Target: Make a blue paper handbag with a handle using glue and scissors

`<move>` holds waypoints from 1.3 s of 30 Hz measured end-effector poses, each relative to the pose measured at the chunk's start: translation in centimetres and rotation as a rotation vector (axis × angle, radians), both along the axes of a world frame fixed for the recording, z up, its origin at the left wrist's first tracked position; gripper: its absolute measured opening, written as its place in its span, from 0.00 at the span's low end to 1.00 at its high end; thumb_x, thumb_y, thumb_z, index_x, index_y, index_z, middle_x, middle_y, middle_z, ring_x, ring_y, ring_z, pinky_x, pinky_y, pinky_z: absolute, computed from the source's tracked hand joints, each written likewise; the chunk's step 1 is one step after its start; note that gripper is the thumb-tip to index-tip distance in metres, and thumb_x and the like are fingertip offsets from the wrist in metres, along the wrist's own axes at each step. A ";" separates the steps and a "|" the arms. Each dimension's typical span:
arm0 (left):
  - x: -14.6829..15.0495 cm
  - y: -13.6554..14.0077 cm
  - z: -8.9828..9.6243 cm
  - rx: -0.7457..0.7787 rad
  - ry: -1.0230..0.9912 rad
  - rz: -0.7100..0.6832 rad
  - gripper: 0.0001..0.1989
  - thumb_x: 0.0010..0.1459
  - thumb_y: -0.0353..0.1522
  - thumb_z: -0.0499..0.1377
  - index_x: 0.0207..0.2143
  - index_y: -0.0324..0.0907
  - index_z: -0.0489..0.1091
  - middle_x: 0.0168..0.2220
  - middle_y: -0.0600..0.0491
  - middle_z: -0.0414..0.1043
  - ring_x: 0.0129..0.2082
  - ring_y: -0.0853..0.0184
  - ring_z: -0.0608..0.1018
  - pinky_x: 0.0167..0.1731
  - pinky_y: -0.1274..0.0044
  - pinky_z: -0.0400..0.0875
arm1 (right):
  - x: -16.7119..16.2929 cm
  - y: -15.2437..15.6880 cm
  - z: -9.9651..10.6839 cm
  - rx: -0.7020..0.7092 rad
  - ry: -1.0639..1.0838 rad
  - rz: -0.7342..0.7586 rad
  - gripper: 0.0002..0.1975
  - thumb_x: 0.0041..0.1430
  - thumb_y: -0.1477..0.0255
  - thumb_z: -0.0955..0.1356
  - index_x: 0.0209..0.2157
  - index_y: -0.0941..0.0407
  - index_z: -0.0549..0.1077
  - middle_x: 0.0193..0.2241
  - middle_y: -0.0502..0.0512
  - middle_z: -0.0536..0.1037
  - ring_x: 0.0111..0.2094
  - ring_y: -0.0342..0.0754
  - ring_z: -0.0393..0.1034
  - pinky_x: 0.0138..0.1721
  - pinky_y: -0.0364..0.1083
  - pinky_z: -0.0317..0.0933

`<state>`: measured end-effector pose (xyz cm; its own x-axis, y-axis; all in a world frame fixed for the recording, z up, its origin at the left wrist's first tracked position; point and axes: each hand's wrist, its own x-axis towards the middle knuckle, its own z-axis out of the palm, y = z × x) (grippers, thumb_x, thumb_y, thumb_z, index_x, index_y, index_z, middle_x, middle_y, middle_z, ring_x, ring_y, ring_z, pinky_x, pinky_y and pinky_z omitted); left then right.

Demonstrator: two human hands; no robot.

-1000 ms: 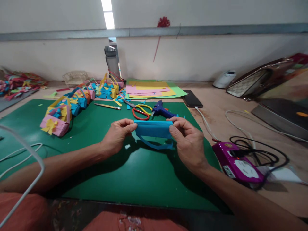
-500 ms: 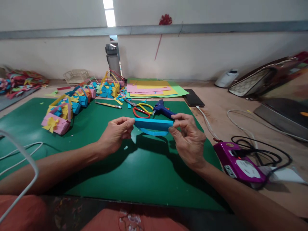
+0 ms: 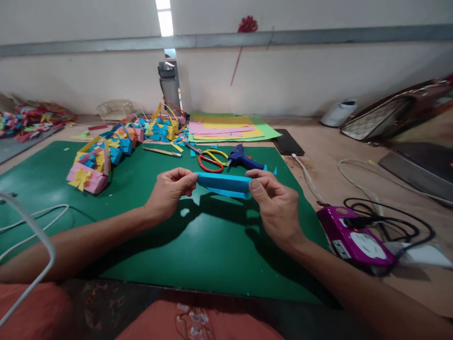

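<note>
A folded piece of blue paper (image 3: 223, 182) is stretched between my two hands, above the green mat (image 3: 198, 264). My left hand (image 3: 173, 189) pinches its left end between thumb and fingers. At the other end, my right hand (image 3: 278, 203) grips the paper with thumb and forefinger. Just beyond the paper lie scissors (image 3: 212, 160) with red and yellow handles and a blue glue gun (image 3: 244, 157). Small blue paper scraps (image 3: 275, 171) rest by my right fingers.
Several small paper baskets (image 3: 88, 178) line the mat's left side. A utility knife (image 3: 162, 151), coloured paper sheets (image 3: 226, 127) and a phone (image 3: 289, 142) lie farther back. On the right is a purple power strip (image 3: 357, 238) with cables; a white cable (image 3: 46, 236) curves at left.
The blue paper has tilted, and its lower flap now sits closer to the upper strip. My right fingers have shifted slightly on its end. The whole view has moved a little.
</note>
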<state>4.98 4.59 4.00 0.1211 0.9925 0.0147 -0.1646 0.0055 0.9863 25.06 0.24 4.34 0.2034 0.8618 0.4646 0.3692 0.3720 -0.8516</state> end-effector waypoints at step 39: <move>-3.4 -0.2 0.6 1.889 0.872 -0.217 0.04 0.56 0.29 0.54 0.30 0.43 0.68 0.27 0.54 0.78 0.28 0.69 0.78 0.24 0.77 0.62 | 1.0 2.7 -1.4 -0.593 0.539 0.315 0.22 0.40 0.62 0.74 0.37 0.54 0.70 0.23 0.46 0.71 0.22 0.39 0.66 0.23 0.40 0.62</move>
<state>1.53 4.35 4.55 0.7395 -0.1908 0.6455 0.1027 -0.9158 -0.3884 26.08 2.93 2.95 -0.0227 0.9850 -0.1710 -0.1874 -0.1722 -0.9671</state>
